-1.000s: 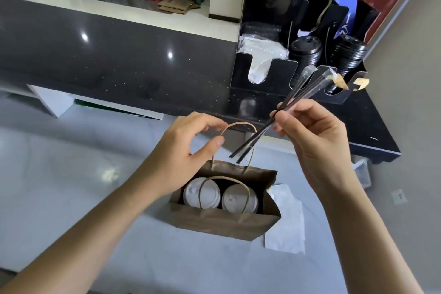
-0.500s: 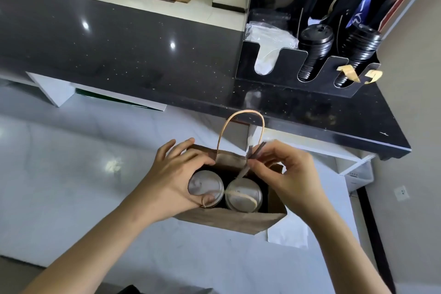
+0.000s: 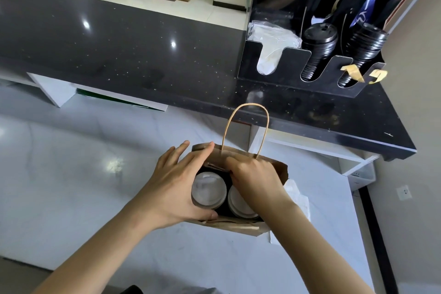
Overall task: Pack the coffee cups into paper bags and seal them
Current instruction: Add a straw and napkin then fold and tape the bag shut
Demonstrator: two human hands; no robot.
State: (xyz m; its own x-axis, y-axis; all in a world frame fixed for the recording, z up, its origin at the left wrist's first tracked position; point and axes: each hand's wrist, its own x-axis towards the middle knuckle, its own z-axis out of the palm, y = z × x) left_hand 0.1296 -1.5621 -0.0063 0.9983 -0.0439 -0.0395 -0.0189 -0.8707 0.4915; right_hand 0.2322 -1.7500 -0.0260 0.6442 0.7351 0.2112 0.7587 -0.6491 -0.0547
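**Two lidded cups sit in the open brown bag**

We see a brown kraft paper bag [image 3: 274, 169] with twisted paper handles standing open on the pale marble-look tabletop [image 3: 83, 186], close to its right edge and just in front of the raised black speckled counter [image 3: 119, 55]. One handle loop [image 3: 245, 124] stands upright from the far wall of the bag. Inside, two paper coffee cups with white plastic lids stand side by side, touching or nearly so: the left cup [image 3: 207, 190] shows its whole lid, while the right cup [image 3: 238, 205] is partly covered by a wrist.

Our left hand [image 3: 176, 184] wraps around the left end of the bag, the fingers spread and bent over the far rim and the thumb curled along the near rim, so it grips the bag's mouth. Our right hand [image 3: 253, 174] reaches down into the bag over the right cup with its fingers curled inward towards the far wall; we cannot tell whether they pinch anything there.

A white paper napkin [image 3: 298, 196] lies flat on the tabletop just beside the bag's right side, partly under it. On the right end of the black counter stands a black acrylic organiser [image 3: 267, 64] holding a clear packet of white items [image 3: 272, 38] and two stacks of black plastic lids [image 3: 317, 48].
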